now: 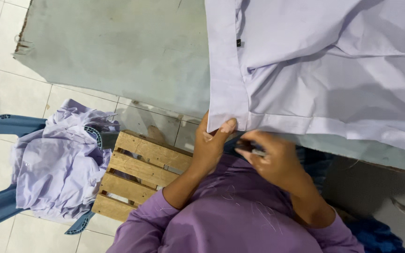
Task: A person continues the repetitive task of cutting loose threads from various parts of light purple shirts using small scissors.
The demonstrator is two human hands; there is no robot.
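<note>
A pale lilac shirt [324, 70] lies spread on a grey table [118, 51], its front band hanging over the near edge. My left hand [212, 145] pinches the bottom corner of that band between thumb and fingers. Right beside it, my right hand [270, 157] is closed around a small metal tool [251, 149], probably thread snips, held just under the shirt's hem. A small dark button [238, 43] sits on the band higher up. My purple sleeves fill the bottom of the view.
A wooden slatted stool [139, 175] stands on the tiled floor to my left. Beyond it, a blue plastic chair [10, 125] holds a heap of lilac shirts [57, 164]. Blue fabric [376, 234] shows at the bottom right.
</note>
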